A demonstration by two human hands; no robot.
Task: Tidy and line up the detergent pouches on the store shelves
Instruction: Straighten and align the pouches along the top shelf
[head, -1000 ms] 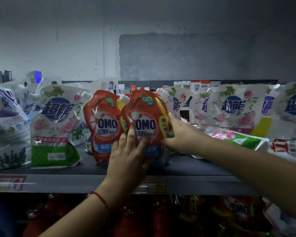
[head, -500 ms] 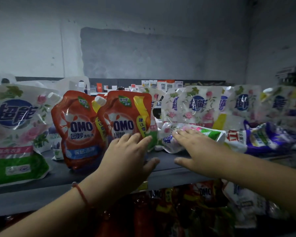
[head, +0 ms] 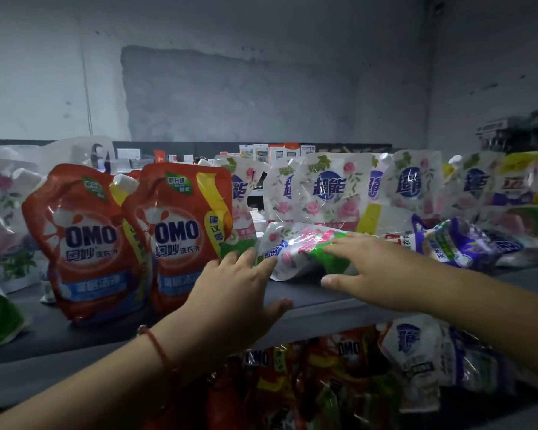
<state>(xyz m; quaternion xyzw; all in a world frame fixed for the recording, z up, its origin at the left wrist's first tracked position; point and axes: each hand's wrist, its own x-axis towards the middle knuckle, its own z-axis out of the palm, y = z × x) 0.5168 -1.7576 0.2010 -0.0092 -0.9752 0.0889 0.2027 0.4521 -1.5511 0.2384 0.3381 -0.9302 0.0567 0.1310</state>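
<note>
Two red OMO pouches stand upright side by side on the grey shelf (head: pixel 308 297), one at the left (head: pixel 87 240) and one beside it (head: pixel 180 231). A white rose-print pouch (head: pixel 295 251) lies flat on the shelf to their right. My left hand (head: pixel 233 293) is spread with straight fingers just right of the second OMO pouch, fingertips at the fallen pouch's end. My right hand (head: pixel 376 271) lies flat over that fallen pouch, fingers straight, thumb near the shelf. A row of upright white rose pouches (head: pixel 330 190) stands behind.
More pouches lie toppled at the right, among them a purple one (head: pixel 454 243). White pouches (head: pixel 0 212) crowd the left end. The lower shelf holds red OMO pouches (head: pixel 323 367) and white ones (head: pixel 416 346). A grey wall rises behind.
My left hand has come off the second OMO pouch and moved right. My right hand has moved from beside that pouch onto the fallen white pouch. The view has shifted right.
</note>
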